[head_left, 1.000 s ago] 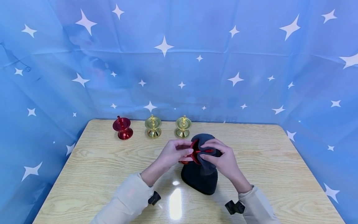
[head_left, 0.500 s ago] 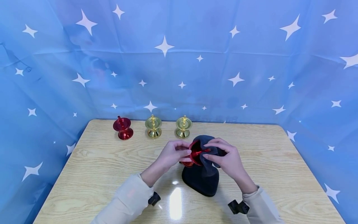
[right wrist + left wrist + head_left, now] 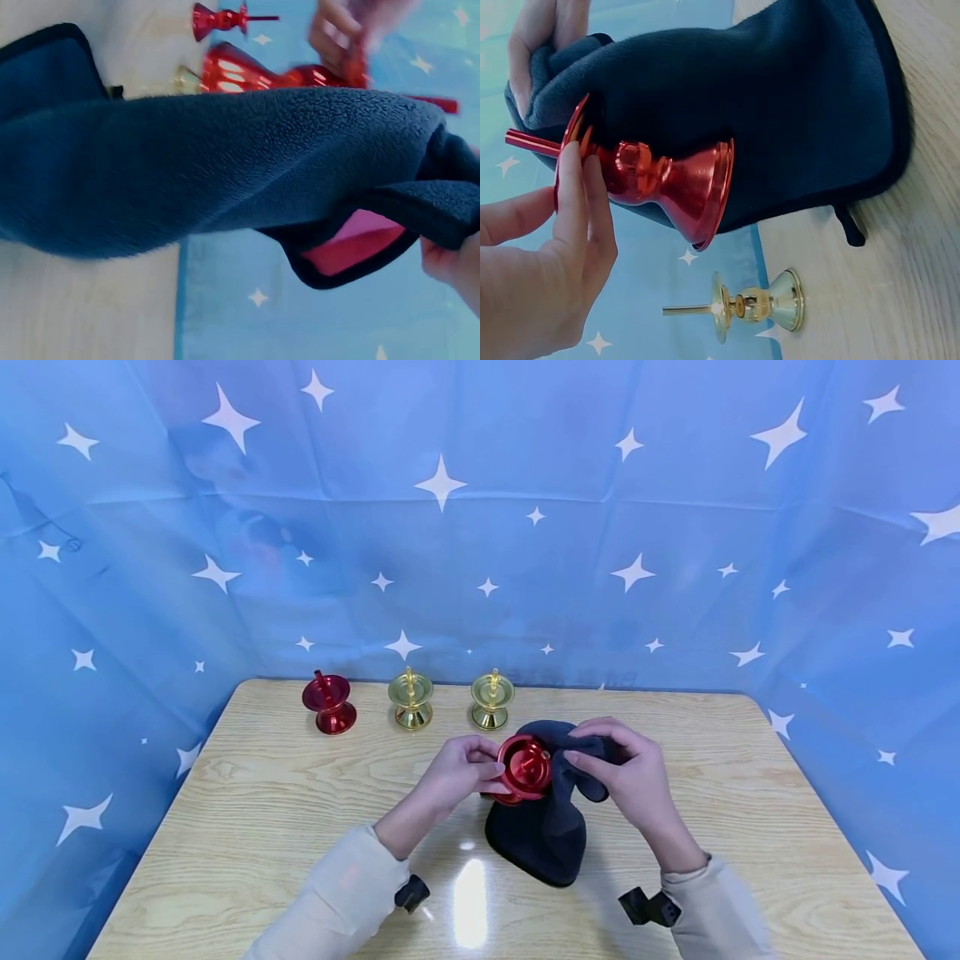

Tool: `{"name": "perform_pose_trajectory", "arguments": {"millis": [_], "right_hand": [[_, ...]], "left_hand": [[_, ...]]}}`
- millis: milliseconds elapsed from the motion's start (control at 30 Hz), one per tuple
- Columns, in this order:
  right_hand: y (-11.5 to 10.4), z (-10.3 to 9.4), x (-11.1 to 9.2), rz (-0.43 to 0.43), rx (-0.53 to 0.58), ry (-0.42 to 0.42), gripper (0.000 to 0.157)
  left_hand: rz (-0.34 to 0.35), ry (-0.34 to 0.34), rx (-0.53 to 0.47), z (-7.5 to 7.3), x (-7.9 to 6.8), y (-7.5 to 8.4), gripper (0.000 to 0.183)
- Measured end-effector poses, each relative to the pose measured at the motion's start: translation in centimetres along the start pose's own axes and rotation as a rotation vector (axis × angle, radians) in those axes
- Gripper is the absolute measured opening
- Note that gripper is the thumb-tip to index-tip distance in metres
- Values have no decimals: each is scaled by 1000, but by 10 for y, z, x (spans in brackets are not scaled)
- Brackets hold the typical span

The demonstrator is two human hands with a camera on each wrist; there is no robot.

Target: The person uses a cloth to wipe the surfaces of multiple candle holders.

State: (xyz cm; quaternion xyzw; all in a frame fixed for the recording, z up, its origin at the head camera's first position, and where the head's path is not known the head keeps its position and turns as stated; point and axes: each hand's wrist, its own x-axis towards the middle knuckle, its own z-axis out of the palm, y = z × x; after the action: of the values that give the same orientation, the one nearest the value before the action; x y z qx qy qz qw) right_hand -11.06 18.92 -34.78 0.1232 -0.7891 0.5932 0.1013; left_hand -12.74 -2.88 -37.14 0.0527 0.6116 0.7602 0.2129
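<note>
The left hand [image 3: 456, 772] pinches the dish of a red candle holder [image 3: 525, 768] by its rim, with the thumb on the upper face and fingers against the underside, as the left wrist view shows. This holder is above the near middle of the desk [image 3: 750, 835], tilted so that its dish faces the wearer in the head view; its thin spike [image 3: 531, 142] sticks out past the dish and its flared base [image 3: 701, 195] points the other way. The right hand [image 3: 628, 768] pinches a bunched fold of a dark cloth [image 3: 536, 847] between thumb and fingers. The cloth hangs just beside the held holder, on its right, and spreads down toward the desk below it; whether cloth and metal touch is hard to tell. The cloth is fleecy, edged in black, with a small loop [image 3: 847, 225] on its border, and a pink patch [image 3: 356, 244] shows inside a turned corner in the right wrist view. Along the far edge of the desk stand three more holders, upright and apart from one another: a second red holder [image 3: 330, 703] at the left, then a gold holder [image 3: 412, 700], then another gold holder [image 3: 491, 700] nearest the cloth. Behind them hangs a blue backdrop [image 3: 450, 547] with white stars.
</note>
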Motion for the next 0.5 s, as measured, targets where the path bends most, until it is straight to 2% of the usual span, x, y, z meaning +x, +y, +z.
{"name": "perform_pose_trajectory", "arguments": {"millis": [200,400,500], "right_hand": [[10,14,-7,-74,44,-10,20],[19,21,-11,-223,0,-93,23],[19,22,-14,-240,-40,-125,24]], "left_hand": [[-9,-8,-15,2,-1,2,16],[-20,32,-11,1,0,2,15],[-19,61,-7,1,0,2,15]]}}
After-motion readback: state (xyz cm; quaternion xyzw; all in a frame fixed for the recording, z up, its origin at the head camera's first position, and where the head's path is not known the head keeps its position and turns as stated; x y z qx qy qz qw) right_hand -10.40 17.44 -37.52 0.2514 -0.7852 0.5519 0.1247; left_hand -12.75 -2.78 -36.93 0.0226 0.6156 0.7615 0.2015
